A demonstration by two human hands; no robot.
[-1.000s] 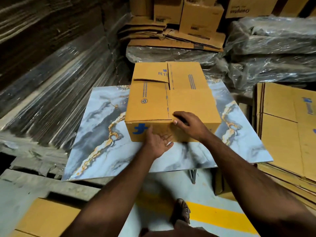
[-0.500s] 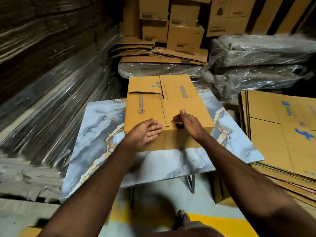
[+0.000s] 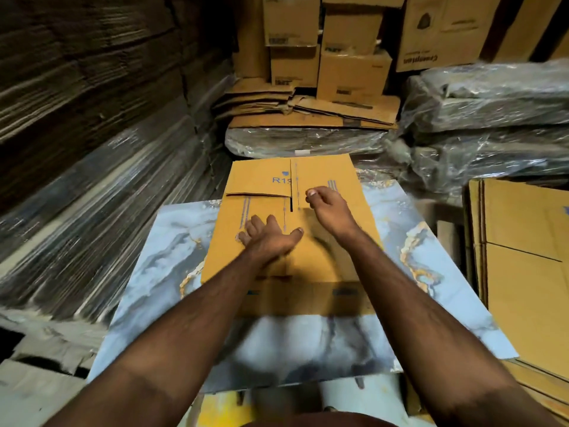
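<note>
Apparently flat, left hand (image 3: 271, 238) rests on box (image 3: 258, 180); right hand (image 3: 331, 208) curls its fingers (image 3: 312, 194).

Lay dim, hemmed left by wrapped cardboard stacks (image 3: 77, 186), backed by piled cartons (image 3: 351, 72), held a marble-patterned table (image 3: 166, 272), showed a yellow floor stripe (image 3: 223, 409).

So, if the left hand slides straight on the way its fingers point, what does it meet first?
Probably the edge of the far left flap of the cardboard box. The left hand lies open over the near flap, fingers pointing away and slightly left; whether it touches is unclear.
</note>
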